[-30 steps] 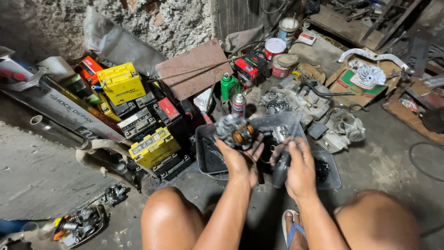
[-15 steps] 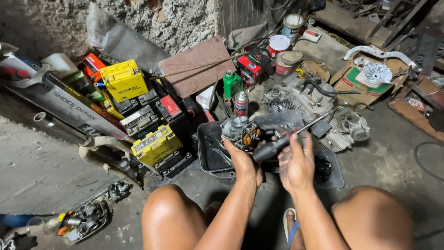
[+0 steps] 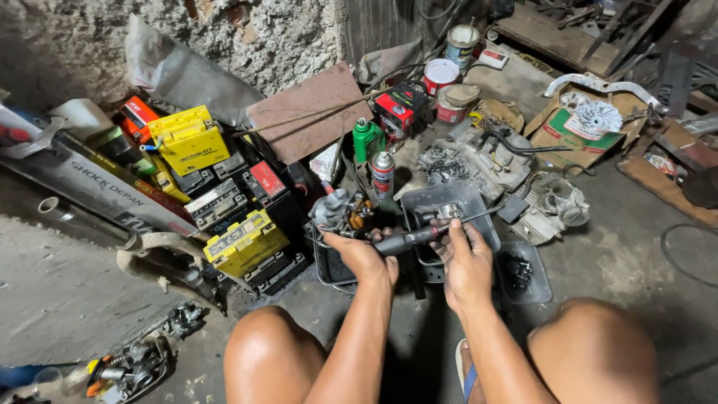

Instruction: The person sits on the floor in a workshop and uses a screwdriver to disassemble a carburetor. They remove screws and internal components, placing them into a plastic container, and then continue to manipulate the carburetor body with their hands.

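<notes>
Against the rough wall, yellow and black batteries [image 3: 224,194] are stacked, partly hidden by one another. Nearer, a grey engine part [image 3: 479,161] is crowded by clutter and hard to identify. Over a dark tray [image 3: 449,206], a carburetor [image 3: 340,213] is gripped by the left hand [image 3: 366,258], its underside concealed. A screwdriver [image 3: 419,236] is clasped by the right hand [image 3: 467,265], its tip lost among parts.

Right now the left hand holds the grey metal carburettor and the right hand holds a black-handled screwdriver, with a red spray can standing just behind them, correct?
Not quite: the head view shows the spray can is silver with a red cap, not red. The rest stands: left hand holds the grey metal carburettor, right hand the black-handled screwdriver.
</notes>
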